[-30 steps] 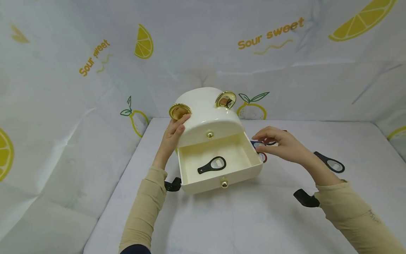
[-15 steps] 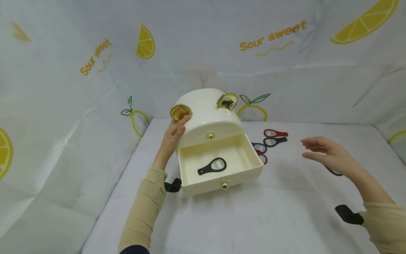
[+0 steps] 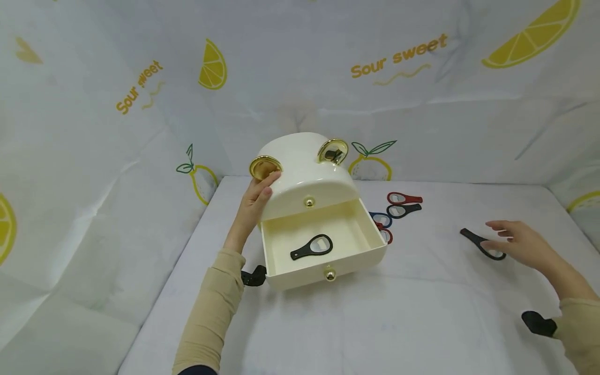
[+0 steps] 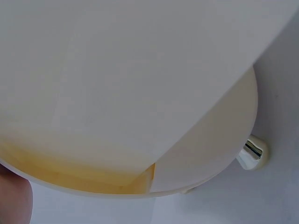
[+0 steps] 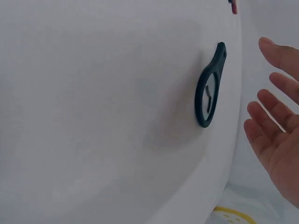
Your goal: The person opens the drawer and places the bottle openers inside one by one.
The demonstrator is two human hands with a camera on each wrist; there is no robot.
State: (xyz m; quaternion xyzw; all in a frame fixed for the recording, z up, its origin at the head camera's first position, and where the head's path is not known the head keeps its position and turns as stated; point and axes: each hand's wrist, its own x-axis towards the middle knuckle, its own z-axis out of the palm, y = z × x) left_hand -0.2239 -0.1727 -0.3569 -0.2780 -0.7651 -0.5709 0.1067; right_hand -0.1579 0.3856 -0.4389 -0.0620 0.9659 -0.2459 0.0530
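Note:
My left hand rests against the left side of a white drawer box, its fingers beside the gold left ear. The lower drawer is pulled out. In it lies a black bottle opener with a round head. On the right, my right hand hovers over another black bottle opener on the table, covering part of its head in the head view. The right wrist view shows a gap between the spread fingers and that bottle opener. Only the box's pale surface fills most of the left wrist view.
Right of the box lie a red bottle opener, a black bottle opener and a blue bottle opener. A further red bottle opener is partly hidden by the drawer. A lemon-printed cloth hangs behind the table.
My right hand has moved away from the bottle openers beside the box, rightward to above the single black bottle opener. My left hand and the box have stayed in place.

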